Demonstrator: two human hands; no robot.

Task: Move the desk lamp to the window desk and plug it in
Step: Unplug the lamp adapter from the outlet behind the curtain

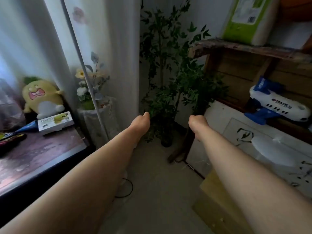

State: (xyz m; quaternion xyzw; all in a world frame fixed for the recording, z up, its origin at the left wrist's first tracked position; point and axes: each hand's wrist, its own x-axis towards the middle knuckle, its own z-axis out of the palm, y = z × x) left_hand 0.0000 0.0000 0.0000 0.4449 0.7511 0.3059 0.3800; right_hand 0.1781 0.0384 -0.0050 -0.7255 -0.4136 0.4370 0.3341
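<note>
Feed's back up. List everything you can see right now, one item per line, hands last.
desk: one, dark wood, left by the window
plush toy: one, yellow, back of desk
box: one, white and green, on desk before the plush
flowers: one bunch, pale, on a white stand right of desk
plant: one, green, far corner on floor
shelf: one, brown wood, right
pack: one, green and white, atop shelf
toy plane: one, white and blue, lower shelf
cable: one, black, on floor
lamp: none clearly visible
left hand: curled, holding nothing
right hand: curled, holding nothing
</note>
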